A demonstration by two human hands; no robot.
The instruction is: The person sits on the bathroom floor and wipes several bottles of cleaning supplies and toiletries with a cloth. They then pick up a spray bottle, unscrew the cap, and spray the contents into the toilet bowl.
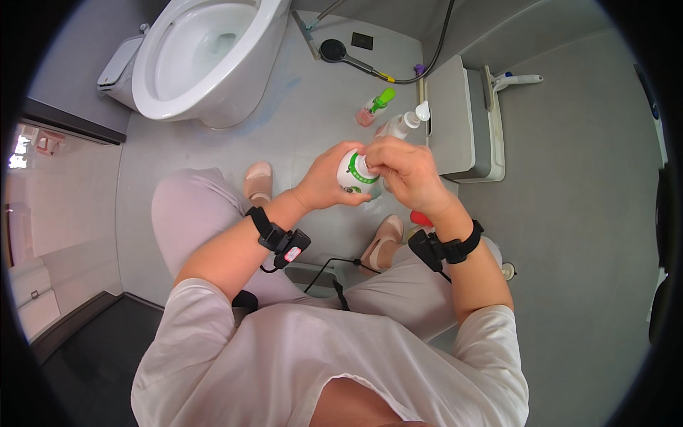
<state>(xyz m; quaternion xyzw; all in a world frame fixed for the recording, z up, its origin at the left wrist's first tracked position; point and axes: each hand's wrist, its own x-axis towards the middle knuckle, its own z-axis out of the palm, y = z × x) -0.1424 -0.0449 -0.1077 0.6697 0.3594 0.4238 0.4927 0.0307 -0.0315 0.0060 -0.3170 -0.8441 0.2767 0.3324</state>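
Observation:
My left hand [321,179] is closed around a white bottle [353,179] with green print round its shoulder. The fingers of my right hand [413,169] pinch the top of the same bottle and partly hide it. Just beyond the right hand stands a white pump bottle [403,125], its lower part covered by that hand. Farther off on the floor is a small spray bottle [375,108] with a green head and pinkish liquid. Something red [420,218] shows beside my right wrist, mostly hidden.
At the far left is a white toilet [213,99]. A black shower head [332,50] with its hose lies on the floor at the back. To the right are a grey-and-white bin [455,121] and a white-handled squeegee [519,80]. A black cable [334,260] runs between my legs.

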